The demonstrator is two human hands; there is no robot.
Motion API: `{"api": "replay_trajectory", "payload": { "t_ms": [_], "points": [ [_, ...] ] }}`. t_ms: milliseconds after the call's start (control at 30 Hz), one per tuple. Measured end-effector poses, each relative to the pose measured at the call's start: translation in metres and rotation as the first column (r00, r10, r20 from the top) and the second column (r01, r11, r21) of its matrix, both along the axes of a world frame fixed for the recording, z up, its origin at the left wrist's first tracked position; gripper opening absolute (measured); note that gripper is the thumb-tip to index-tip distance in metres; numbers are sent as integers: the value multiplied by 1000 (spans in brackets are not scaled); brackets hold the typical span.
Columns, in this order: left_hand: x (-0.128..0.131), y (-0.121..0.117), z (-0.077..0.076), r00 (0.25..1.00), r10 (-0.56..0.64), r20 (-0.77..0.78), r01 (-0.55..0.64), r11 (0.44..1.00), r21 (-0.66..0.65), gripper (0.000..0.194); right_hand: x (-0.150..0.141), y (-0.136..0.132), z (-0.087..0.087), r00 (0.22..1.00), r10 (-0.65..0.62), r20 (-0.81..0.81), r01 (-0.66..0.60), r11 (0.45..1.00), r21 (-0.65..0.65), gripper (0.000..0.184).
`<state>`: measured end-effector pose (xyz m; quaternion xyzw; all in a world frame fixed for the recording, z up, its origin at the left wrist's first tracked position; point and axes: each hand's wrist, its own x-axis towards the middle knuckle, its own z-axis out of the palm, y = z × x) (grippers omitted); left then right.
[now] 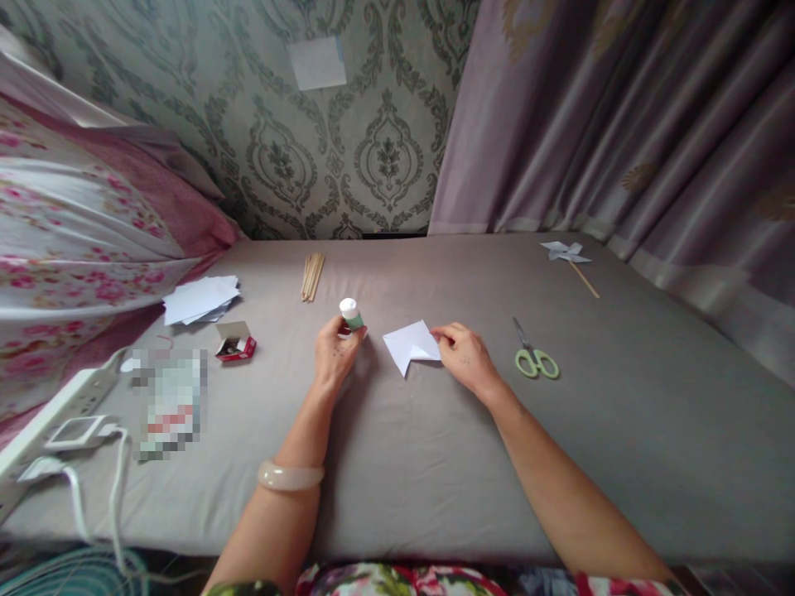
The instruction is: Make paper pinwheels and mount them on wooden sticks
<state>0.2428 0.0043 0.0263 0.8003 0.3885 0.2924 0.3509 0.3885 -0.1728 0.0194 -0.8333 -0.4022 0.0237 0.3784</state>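
Observation:
My left hand [336,351] is wrapped round a glue stick [351,313] with a white cap and a green label, held upright just left of the paper. A white sheet of paper [412,341] lies on the cloth between my hands, with a notch or fold along its lower edge. My right hand [464,356] pinches the sheet at its right edge, thumb and forefinger together. Green-handled scissors [535,362] lie to the right of that hand, blades pointing away from me.
Wooden sticks [312,277], a paper stack [202,300] and an open small red box [236,343] lie to the left. A white power strip [53,434] with cables runs along the near left. A paper pinwheel [566,252] on a stick rests at the far right. Curtains [559,124] hang behind.

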Motion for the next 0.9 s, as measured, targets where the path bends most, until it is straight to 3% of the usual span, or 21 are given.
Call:
{"api": "replay_trajectory", "payload": {
  "t_ms": [67,133,267,367,533,600,667,767,833,900],
  "points": [
    [1,-9,7,994,-33,105,39,998,-49,28,-2,2,1,996,8,-93,4,991,133,29],
    [3,-21,13,964,-105,246,141,981,-136,32,-6,4,3,959,97,-268,-24,964,263,26],
    [10,-50,18,863,-176,474,348,887,-304,33,-17,8,9,718,353,-599,-72,895,440,44],
    [15,-64,18,846,-172,505,390,845,-366,34,-25,10,11,574,430,-697,-20,858,513,44],
    [16,-64,13,888,-232,398,377,862,-339,38,-23,10,16,450,412,-792,146,841,521,41],
    [13,-62,12,917,-317,241,379,881,-283,40,-13,6,19,477,384,-790,204,826,525,41],
    [8,-63,12,916,-401,-9,395,906,-152,36,0,1,25,557,325,-764,273,797,538,41],
    [1,-72,15,819,-447,-360,499,864,64,30,17,-6,34,722,196,-663,304,772,558,40],
    [-1,-80,17,747,-445,-494,563,819,113,30,24,-7,39,848,103,-520,231,811,537,37],
    [-2,-86,17,700,-433,-567,591,797,121,30,25,-4,45,946,37,-321,118,885,451,35]
  ]
}}
